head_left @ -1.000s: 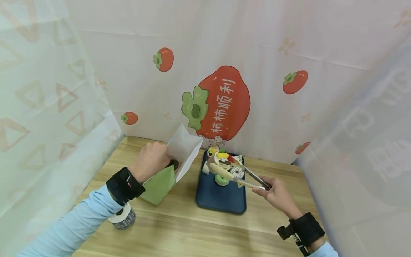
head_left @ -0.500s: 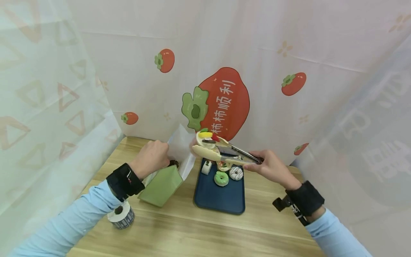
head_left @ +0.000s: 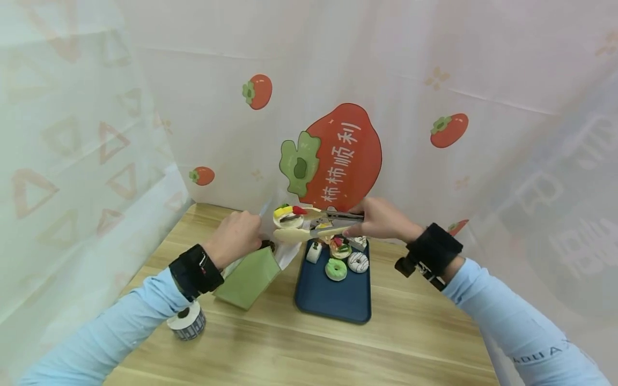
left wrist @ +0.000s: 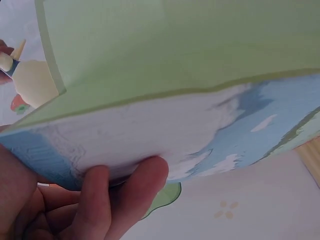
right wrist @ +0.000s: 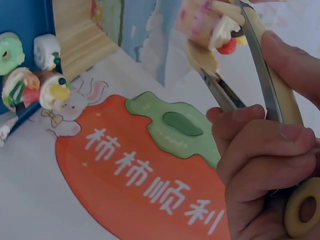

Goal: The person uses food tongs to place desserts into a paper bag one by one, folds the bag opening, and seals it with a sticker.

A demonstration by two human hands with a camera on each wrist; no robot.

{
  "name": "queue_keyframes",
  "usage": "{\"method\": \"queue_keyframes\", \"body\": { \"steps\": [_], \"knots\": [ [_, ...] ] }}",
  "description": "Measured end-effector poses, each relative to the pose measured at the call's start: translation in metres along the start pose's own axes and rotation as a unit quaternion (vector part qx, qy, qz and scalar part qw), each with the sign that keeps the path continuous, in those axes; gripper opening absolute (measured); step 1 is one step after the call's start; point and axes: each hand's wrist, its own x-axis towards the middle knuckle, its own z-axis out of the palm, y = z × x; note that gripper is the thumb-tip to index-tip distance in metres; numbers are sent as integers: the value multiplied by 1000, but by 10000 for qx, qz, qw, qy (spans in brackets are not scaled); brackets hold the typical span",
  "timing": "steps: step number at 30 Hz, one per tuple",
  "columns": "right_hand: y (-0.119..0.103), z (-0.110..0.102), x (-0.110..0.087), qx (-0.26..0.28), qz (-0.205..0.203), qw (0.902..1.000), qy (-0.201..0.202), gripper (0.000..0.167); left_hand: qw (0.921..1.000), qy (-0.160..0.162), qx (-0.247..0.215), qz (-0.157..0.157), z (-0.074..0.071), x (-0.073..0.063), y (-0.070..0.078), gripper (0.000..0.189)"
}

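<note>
My left hand (head_left: 235, 238) pinches the edge of a green paper bag (head_left: 248, 279), its mouth facing up and right. In the left wrist view, fingertips (left wrist: 145, 185) press the bag's blue-and-white printed side. Something dark brown (head_left: 267, 245) shows inside the opening, partly hidden. My right hand (head_left: 386, 219) grips a pair of tongs (head_left: 292, 235) with beige tips. Between those tips is a small cake roll (head_left: 288, 219) topped with yellow and red fruit, held in the air beside the bag's mouth. Its pink side (right wrist: 197, 22) shows in the right wrist view.
A dark blue tray (head_left: 333, 303) stands right of the bag. On its far half sit a green donut (head_left: 336, 269), a white striped donut (head_left: 358, 262), a white roll (head_left: 314, 252) and other small cakes. A label roll (head_left: 187, 321) lies front left. Printed cloth (head_left: 410, 177) hangs behind.
The right hand has lifted the cake roll off the tray area with the tongs and carried it left to the bag's mouth. The left hand keeps its hold on the bag.
</note>
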Motion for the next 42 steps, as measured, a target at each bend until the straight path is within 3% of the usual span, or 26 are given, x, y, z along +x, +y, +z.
{"method": "queue_keyframes", "body": {
  "steps": [5,9,18,26,32,42],
  "knots": [
    [-23,-8,25,-748,122,9956,-553,18,10000,-46,63,-11,1,1,4,21],
    [-41,-3,48,-1472,488,9828,-1004,29,9999,-41,97,-36,3,0,6,20],
    [-56,35,88,-2152,451,9619,-1626,35,9992,298,145,217,11,-4,11,24],
    [-63,71,110,-2421,510,9489,-1960,43,9988,371,181,274,14,-4,16,18],
    [-63,93,122,-2128,174,9555,-2034,32,9992,297,92,237,13,0,23,24],
    [-51,116,122,-1954,30,9682,-1559,36,9989,367,258,113,12,0,20,30]
  ]
}}
